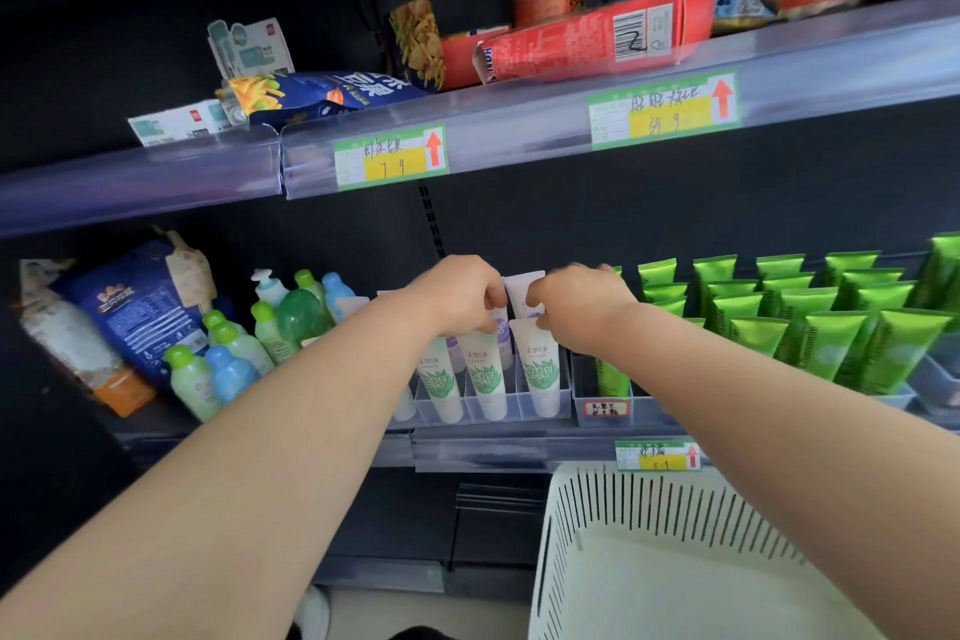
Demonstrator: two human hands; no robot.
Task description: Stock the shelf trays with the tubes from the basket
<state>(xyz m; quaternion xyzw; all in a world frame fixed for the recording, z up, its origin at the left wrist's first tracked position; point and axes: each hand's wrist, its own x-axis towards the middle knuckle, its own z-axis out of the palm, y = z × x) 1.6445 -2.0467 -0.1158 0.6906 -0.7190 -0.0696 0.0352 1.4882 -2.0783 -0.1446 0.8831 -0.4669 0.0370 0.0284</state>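
Both my hands reach into the clear shelf tray (511, 412) on the middle shelf. My left hand (462, 294) pinches a white tube with a purple label (500, 325) behind the front row. My right hand (576, 301) pinches another white and purple tube (522, 294) that stands upright further back. Three white tubes with green labels (485, 374) stand cap down at the tray's front. The white slotted basket (649, 525) sits below at the lower right; the part of its inside that shows holds no tubes.
Several green tubes (810, 322) fill trays to the right. Small green and blue bottles (244, 343) and a blue bag (140, 312) stand to the left. The upper shelf carries snack bags and a red box (597, 42), with price tags on its rail.
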